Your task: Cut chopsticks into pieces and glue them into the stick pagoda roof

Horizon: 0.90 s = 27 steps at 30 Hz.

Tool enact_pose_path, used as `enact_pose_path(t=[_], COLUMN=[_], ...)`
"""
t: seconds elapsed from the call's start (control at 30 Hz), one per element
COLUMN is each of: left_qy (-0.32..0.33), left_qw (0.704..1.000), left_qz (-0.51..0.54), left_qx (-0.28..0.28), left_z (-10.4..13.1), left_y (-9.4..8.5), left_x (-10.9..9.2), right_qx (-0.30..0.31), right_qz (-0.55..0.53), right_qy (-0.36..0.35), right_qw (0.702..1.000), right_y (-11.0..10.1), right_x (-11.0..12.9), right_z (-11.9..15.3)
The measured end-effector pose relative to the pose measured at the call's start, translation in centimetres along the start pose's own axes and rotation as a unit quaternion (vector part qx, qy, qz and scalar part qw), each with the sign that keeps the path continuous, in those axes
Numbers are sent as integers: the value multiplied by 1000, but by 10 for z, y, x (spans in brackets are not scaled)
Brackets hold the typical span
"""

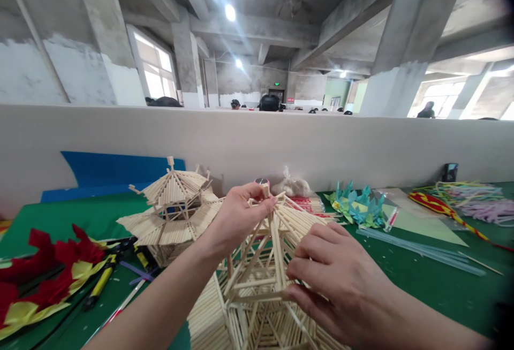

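A pavilion model [257, 286] built of pale wooden sticks stands in front of me, its roof partly covered and its near side an open frame. My left hand [243, 213] is closed at the roof's peak, thumb and fingers pinching the top of a wooden stick [276, 248] that slopes down toward me. At the lower end of that stick, by the eave, my right hand [333, 269] is closed with its fingertips on the stick. Its palm side is hidden. Behind on the left stands a second stick pavilion [172, 216] with two roof tiers.
On the green table [421, 286] lie pale blue sticks [421, 251], a teal paper flower [357, 205] and colored strips [477, 205] to the right. Red and yellow fabric [52, 264] and a yellow-black glue gun [104, 280] lie left. A white partition [257, 141] borders the back.
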<state>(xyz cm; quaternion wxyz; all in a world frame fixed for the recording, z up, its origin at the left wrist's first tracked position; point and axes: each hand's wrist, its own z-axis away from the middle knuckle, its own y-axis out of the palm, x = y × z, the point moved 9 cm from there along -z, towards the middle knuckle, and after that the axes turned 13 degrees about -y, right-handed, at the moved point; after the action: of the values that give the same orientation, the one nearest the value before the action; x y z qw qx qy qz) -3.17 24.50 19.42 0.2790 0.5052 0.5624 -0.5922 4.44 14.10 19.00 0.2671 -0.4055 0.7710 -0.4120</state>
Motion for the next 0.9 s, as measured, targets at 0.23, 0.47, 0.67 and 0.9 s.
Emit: enact_pose_path(t=[0.23,0.47,0.67,0.9], left_qy=[3,0,3,9], left_qw=[1000,1000,1000,1000], left_qz=[1,8,5,-8], left_qx=[1,1,-6,-12], left_z=[2,1,2,0], left_y=[-1,-1,0,-2], left_x=[-2,1,-1,-2], right_qx=[-14,-37,-36,-40], right_qz=[-1,16,16,11], right_qy=[0,-15,-13,-7], right_qw=[1000,999,999,999], right_y=[-3,-5,-3,-5], right_x=[-3,-1,1,1], right_z=[5,3,1,-3])
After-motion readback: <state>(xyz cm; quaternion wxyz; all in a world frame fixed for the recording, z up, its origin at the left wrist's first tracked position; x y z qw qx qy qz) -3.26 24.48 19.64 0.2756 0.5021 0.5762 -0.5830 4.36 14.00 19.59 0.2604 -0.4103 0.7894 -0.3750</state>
